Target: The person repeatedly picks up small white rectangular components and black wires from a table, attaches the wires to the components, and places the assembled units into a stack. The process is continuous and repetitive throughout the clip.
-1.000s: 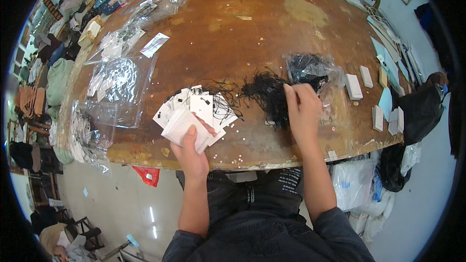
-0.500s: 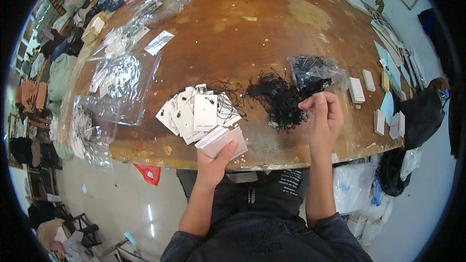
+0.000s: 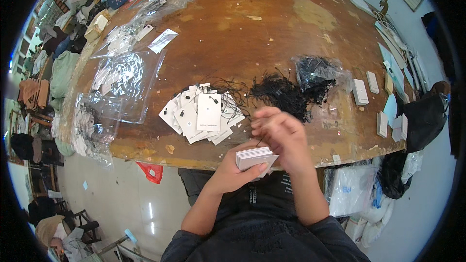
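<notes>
My left hand [image 3: 232, 171] is wrapped round a stack of white hang tags [image 3: 254, 153] at the table's front edge, the thumb across the front card. Just above the stack, my right hand [image 3: 283, 133] is curled and slightly blurred. A thin black tag string [image 3: 259, 141] shows between its fingers and the stack; most of it is hidden. A fanned pile of white tags [image 3: 208, 111], with black strings attached, lies beyond my left hand. Farther right is a tangled heap of loose black strings [image 3: 277, 92], beside a clear bag [image 3: 320, 75] of more black strings.
Clear plastic bags [image 3: 127, 80] with white tags lie at the left of the brown wooden table [image 3: 233, 34]. Small white card stacks [image 3: 359, 92] stand at the right. A red bag [image 3: 150, 171] hangs below the front edge. Piled garments [image 3: 65, 73] line the left side.
My right hand has come from the black string heap, left and toward me, to the tag stack. My left hand has shifted right and nearer my body, tilting the stack.
</notes>
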{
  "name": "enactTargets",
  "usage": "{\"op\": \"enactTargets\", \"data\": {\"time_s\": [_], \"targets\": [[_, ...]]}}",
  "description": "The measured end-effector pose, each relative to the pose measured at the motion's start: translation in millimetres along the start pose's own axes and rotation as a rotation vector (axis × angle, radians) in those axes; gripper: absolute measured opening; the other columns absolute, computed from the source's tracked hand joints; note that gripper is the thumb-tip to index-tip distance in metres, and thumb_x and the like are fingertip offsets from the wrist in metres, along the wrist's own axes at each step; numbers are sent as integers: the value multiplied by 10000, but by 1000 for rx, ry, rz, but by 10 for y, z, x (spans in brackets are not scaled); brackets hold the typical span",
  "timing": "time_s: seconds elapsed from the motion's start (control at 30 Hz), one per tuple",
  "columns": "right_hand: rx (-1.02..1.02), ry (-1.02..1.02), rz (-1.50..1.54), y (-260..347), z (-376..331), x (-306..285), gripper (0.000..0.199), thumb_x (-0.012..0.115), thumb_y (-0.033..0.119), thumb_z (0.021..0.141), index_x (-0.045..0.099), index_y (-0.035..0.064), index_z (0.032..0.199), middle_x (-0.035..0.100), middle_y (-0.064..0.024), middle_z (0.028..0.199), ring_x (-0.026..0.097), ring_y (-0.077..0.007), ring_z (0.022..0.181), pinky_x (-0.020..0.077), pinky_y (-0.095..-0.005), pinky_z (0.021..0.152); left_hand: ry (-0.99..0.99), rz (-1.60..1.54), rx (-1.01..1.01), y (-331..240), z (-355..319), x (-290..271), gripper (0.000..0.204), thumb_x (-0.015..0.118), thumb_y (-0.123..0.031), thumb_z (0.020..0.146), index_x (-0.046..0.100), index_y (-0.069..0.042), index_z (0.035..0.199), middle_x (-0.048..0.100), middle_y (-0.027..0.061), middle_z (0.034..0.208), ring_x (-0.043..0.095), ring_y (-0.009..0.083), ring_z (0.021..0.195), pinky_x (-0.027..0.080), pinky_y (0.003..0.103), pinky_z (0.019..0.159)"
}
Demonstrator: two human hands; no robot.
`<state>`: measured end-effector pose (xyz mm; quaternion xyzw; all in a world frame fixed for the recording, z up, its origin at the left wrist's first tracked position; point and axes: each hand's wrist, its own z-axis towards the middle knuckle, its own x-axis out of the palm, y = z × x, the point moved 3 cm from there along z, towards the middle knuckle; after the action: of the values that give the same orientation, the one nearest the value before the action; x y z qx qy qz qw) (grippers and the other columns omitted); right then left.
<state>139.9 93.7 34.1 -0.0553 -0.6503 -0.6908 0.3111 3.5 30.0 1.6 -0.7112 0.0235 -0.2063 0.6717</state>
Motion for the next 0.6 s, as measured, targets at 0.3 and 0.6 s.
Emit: {"op": "enactTargets", "data": {"time_s": [0.3, 0.6], "targets": [[-215, -224, -331, 243, -45, -60, 72, 624, 46, 906, 579, 34, 851, 611, -26, 759, 530, -70, 624, 417, -206, 547, -331, -560, 82, 29, 15, -230, 378, 606, -70, 892, 516, 32, 1244, 636, 92, 1050, 636, 144, 886, 517, 289, 800], [-277, -28, -974, -19, -60, 358, 37, 588, 34, 895, 569, 2, 893, 571, -123, 770, 566, -256, 646, 448, -329, 585, -700, 12, 270, -32, 3, -222, 199, 671, -39, 876, 603, 17, 1054, 623, 31, 971, 561, 83, 866, 466, 241, 765]]}}
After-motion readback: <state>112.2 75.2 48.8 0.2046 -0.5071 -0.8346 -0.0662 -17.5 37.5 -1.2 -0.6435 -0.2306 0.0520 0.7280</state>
